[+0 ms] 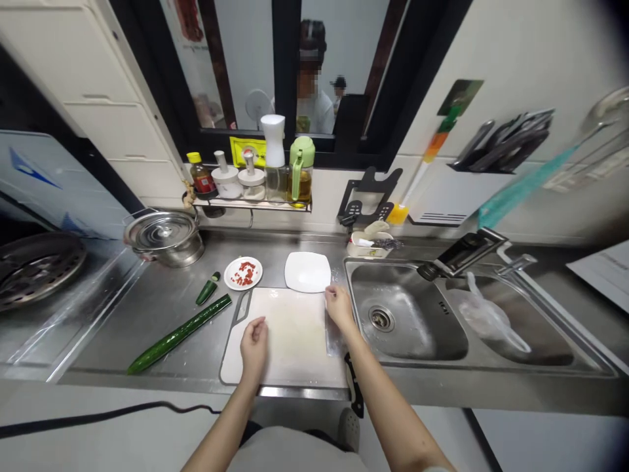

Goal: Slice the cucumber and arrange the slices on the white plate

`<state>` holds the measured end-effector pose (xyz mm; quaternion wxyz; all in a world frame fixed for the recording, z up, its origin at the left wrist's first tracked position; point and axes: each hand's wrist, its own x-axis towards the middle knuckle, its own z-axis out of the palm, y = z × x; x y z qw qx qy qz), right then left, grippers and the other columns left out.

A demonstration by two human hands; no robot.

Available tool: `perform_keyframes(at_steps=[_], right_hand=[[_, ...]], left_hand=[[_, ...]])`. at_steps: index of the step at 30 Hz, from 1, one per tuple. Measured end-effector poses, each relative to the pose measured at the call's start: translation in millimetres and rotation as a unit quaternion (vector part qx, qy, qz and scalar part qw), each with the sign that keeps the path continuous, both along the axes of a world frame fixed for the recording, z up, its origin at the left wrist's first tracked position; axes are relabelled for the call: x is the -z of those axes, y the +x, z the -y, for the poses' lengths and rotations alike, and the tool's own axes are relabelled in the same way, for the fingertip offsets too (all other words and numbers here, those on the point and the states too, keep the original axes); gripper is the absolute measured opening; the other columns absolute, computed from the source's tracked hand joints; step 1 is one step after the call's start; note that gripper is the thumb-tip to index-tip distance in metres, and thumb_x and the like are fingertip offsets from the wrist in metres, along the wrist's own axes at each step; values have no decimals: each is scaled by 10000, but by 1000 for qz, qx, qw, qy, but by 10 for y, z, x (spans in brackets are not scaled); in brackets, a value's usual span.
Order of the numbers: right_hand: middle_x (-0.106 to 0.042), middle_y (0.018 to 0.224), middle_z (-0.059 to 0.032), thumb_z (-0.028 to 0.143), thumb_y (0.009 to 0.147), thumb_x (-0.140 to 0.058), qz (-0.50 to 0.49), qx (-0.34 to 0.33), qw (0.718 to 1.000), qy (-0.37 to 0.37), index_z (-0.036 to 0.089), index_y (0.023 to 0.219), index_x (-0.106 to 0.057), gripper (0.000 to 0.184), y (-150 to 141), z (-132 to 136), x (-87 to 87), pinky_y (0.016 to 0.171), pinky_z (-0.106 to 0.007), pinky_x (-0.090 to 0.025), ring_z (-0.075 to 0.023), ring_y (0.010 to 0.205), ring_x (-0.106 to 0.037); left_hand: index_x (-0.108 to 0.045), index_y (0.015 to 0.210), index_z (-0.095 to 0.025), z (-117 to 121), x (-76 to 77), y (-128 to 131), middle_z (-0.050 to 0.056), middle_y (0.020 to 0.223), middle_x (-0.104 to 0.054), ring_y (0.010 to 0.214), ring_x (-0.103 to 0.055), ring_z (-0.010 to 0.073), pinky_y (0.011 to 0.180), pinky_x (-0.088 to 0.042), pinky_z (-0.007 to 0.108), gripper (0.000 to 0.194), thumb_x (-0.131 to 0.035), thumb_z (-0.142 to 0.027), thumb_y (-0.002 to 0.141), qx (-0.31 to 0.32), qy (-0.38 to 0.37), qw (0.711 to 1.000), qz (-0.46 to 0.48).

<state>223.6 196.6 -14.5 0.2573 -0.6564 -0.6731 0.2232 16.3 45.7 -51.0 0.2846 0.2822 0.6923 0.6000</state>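
My left hand [254, 339] is over the left half of a white cutting board [295, 328]. Its fingers are curled in, and nothing shows in them. By the board's upper right edge, my right hand [339, 304] has its fingers pinched together beside the corner of a white plate [307, 271]; whatever they hold, if anything, is hidden. A knife lies along the board's right side, its black handle [354, 387] jutting past the counter's front edge. Left of the board are a long cucumber [181, 333], a short cucumber piece [208, 288] and a small plate [228, 275] with chopped red bits [244, 273].
A double sink [351, 282] is on the right, with a faucet [457, 255] and a plastic bag [486, 314]. A lidded steel pot [170, 239] stands at the back left. Seasoning bottles, including an oil bottle [301, 174], line a wall rack. A person [314, 98] shows in the window.
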Motion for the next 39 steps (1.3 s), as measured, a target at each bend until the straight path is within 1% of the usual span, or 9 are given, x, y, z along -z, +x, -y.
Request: perform_keyframes(at_steps=[3, 7, 11, 18, 23, 27, 33, 36, 39], right_hand=[[-669, 894, -106, 338, 833, -411, -33, 23, 999, 32, 164, 839, -630, 280, 282, 250, -21, 788, -299, -432, -213, 858, -594], [-653, 825, -116, 461, 780, -439, 7, 71, 997, 28, 193, 742, -569, 300, 738, 498, -57, 740, -318, -419, -232, 818, -577], [-641, 752, -111, 548, 771, -413, 36, 53, 997, -32, 202, 708, -570, 385, 994, 743, 3, 690, -330, -417, -241, 749, -577], [-676, 896, -113, 452, 836, -434, 66, -24, 989, -131, 132, 1071, -626, 441, 780, 1091, 110, 748, -310, -441, -237, 840, -628], [-636, 1075, -144, 383, 898, -453, 167, -33, 972, -159, 116, 1206, -562, 422, 545, 1184, 7, 817, -294, -422, -237, 981, -615], [-584, 1203, -168, 386, 908, -479, 212, -34, 958, -189, 118, 1283, -494, 461, 499, 1236, -37, 816, -305, -415, -257, 1040, -604], [-590, 1211, -161, 310, 913, -485, 235, -46, 951, -198, 120, 1328, -417, 462, 497, 1300, -13, 808, -300, -401, -254, 1053, -604], [-585, 1229, -168, 295, 911, -491, 229, -42, 951, -203, 107, 1326, -407, 463, 489, 1292, 4, 807, -292, -398, -245, 1051, -605], [-599, 1209, -175, 291, 906, -506, 232, -41, 950, -206, 104, 1318, -418, 461, 491, 1266, 23, 800, -293, -395, -245, 1036, -612]], left_hand=[[-658, 1048, -154, -204, -59, -28, 83, 951, -676, 816, -623, 160, 789, -500, 297, 365, -581, -418, 808, -22, 19, 998, -51], [-646, 1071, -182, -279, -89, -343, 84, 1035, -632, 903, -600, 182, 837, -483, 321, 290, -528, -316, 843, -60, 10, 981, -185], [-659, 1059, -213, -169, -104, -830, 94, 1081, -597, 1086, -548, 249, 972, -415, 413, 261, -523, -235, 837, -57, -76, 929, -359], [-567, 1233, -244, 36, -157, -1566, 111, 1214, -562, 1131, -513, 276, 971, -374, 437, 395, -542, -217, 840, 67, -282, 819, -496], [-496, 1332, -298, 17, -134, -1825, 110, 1244, -558, 1122, -524, 276, 976, -360, 438, 477, -552, -270, 860, 139, -338, 765, -530], [-465, 1373, -325, -35, -99, -1937, 107, 1215, -569, 1097, -546, 276, 932, -402, 417, 498, -530, -306, 880, 154, -357, 752, -532], [-453, 1399, -326, -65, -87, -2020, 114, 1181, -584, 1087, -560, 283, 909, -443, 411, 510, -493, -282, 893, 162, -357, 753, -529], [-473, 1386, -306, -39, -128, -2024, 111, 1169, -599, 1081, -566, 277, 913, -458, 400, 493, -484, -272, 895, 175, -326, 767, -524], [-462, 1396, -280, -6, -229, -1985, 97, 1187, -613, 1085, -575, 254, 951, -459, 386, 502, -484, -279, 895, 203, -247, 798, -510]])
